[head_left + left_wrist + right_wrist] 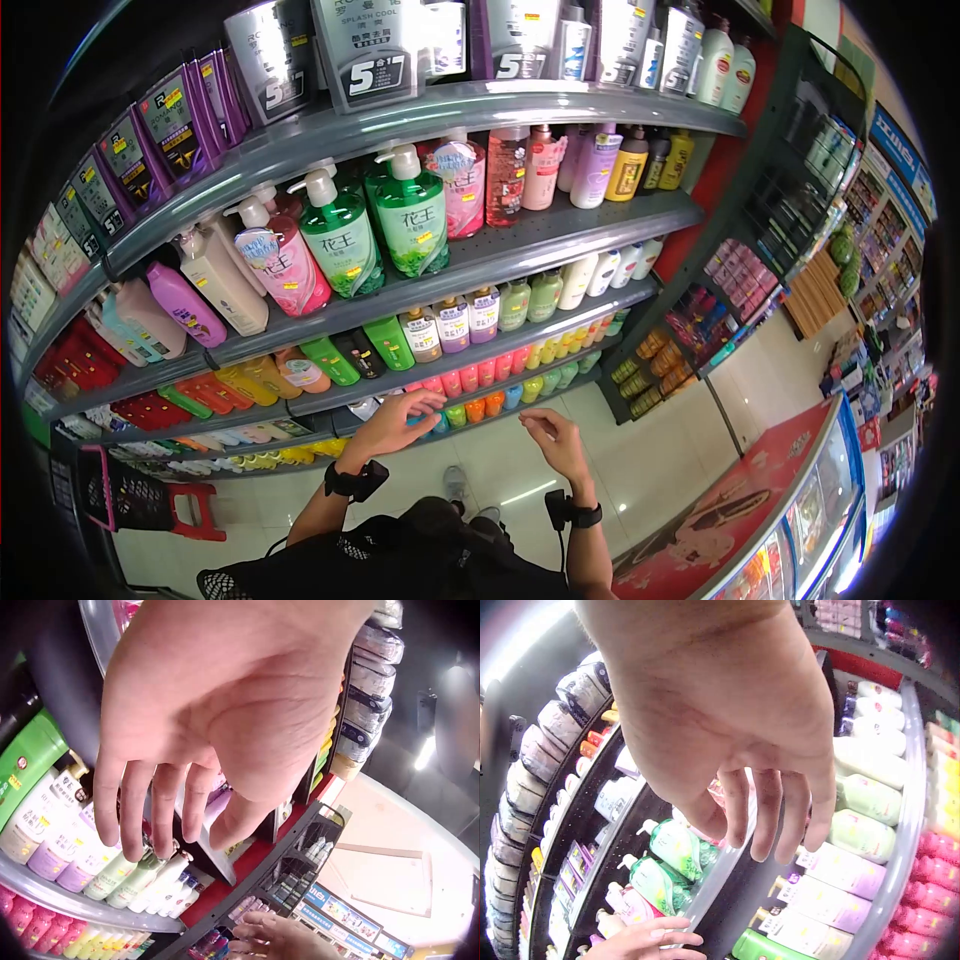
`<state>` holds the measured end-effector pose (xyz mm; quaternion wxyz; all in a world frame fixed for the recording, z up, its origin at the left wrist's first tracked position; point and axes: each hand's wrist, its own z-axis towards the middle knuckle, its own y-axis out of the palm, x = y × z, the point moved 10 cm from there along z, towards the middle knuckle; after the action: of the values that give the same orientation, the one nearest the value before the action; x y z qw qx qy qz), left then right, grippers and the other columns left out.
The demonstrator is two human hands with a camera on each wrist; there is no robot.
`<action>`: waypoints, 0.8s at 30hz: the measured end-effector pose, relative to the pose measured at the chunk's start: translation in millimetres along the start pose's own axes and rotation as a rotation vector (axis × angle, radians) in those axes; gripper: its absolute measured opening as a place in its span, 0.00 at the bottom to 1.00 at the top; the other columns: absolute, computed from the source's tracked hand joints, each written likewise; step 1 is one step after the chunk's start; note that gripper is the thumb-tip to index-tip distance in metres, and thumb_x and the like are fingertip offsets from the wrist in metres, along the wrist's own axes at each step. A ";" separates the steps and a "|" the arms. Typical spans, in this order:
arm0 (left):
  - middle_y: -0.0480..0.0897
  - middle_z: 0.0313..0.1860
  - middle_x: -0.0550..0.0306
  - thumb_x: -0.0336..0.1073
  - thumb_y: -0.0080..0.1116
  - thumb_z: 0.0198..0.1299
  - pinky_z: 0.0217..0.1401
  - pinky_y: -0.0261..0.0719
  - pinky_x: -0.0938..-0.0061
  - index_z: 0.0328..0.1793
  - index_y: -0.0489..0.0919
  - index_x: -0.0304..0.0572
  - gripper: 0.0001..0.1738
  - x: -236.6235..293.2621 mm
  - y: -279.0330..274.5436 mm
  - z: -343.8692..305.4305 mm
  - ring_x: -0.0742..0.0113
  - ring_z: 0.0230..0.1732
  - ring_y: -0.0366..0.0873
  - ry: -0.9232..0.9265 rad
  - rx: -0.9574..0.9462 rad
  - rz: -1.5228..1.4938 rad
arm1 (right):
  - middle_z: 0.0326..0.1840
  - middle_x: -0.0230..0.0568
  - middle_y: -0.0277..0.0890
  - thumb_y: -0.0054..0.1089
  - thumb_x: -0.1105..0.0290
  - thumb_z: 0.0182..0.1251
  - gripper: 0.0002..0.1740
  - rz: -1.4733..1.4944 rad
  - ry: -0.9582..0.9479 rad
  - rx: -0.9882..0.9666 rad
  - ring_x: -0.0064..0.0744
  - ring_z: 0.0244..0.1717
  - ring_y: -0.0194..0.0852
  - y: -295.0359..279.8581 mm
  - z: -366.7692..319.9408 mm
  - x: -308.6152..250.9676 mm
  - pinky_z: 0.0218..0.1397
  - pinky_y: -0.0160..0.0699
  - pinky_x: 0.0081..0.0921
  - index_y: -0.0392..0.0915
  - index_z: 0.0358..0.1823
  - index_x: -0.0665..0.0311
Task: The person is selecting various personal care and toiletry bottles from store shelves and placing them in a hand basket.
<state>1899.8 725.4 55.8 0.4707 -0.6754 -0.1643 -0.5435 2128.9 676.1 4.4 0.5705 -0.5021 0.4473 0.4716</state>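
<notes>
Both hands are held up in front of a store shelf of bottles, and neither holds anything. The left hand (400, 422) has its palm toward the other hand, its fingers loosely bent; the left wrist view shows those fingers hanging apart. To its right is the right hand (556, 443), fingers relaxed, also with nothing in its grasp in the right wrist view. Beyond them stand white-and-purple pump bottles (453, 324), green bottles (514, 304) and a row of pink bottles (469, 378). Large green pump bottles (411, 215) stand one shelf higher.
Boxed sets (368, 55) line the top shelf. At lower left are a black basket (135, 500) and a red stool (197, 512). A red-sided display case (715, 490) stands at the right, with a black wire rack (765, 230) at the shelf's end.
</notes>
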 end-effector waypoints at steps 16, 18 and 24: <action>0.80 0.55 0.49 0.27 0.61 0.58 0.56 0.77 0.69 0.60 0.73 0.35 0.22 54.5 -160.4 74.6 0.59 0.52 0.80 0.274 0.616 0.134 | 0.57 0.52 0.70 0.61 0.77 0.60 0.24 -0.264 -0.692 0.062 0.47 0.58 0.71 70.1 209.2 -214.4 0.59 0.72 0.34 0.71 0.59 0.69; 0.80 0.55 0.49 0.27 0.61 0.58 0.56 0.78 0.69 0.61 0.73 0.36 0.23 55.2 -165.6 76.6 0.60 0.52 0.80 0.276 0.656 0.122 | 0.57 0.53 0.69 0.62 0.76 0.59 0.26 -0.290 -0.704 0.075 0.49 0.60 0.68 76.8 226.8 -225.6 0.61 0.69 0.36 0.69 0.60 0.69; 0.80 0.55 0.50 0.26 0.62 0.56 0.57 0.77 0.70 0.62 0.73 0.38 0.25 51.7 -169.5 81.5 0.61 0.53 0.80 0.208 0.706 0.050 | 0.59 0.58 0.65 0.69 0.65 0.55 0.36 -0.314 -0.755 -0.025 0.55 0.63 0.62 104.1 259.1 -234.4 0.66 0.64 0.41 0.63 0.63 0.70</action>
<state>1841.0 862.1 182.0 0.7019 -0.4165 -0.2764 -0.5074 1999.4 918.3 244.1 0.7533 -0.3629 0.1185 0.5355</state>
